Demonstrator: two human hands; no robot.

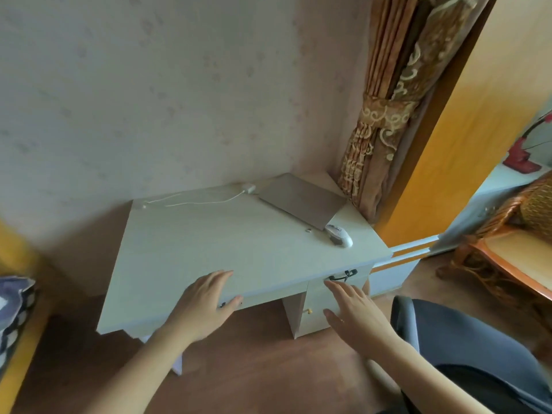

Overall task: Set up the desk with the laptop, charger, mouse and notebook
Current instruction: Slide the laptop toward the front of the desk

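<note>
A pale white desk fills the middle of the frame, standing on a brown wooden floor. On its upper right corner lies a closed grey laptop. Just below it sit a white mouse and a small round object. A white charger with its cable lies along the upper edge.

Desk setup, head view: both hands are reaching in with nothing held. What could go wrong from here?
1. The mouse sits close to the desk right edge; a careless reach could knock it off.
2. The charger cable trails loosely across the back of the desk; lifting the closed laptop may snag it.
3. No notebook is visible, so that step may get missed. The left hand and right hand are both empty.
</note>
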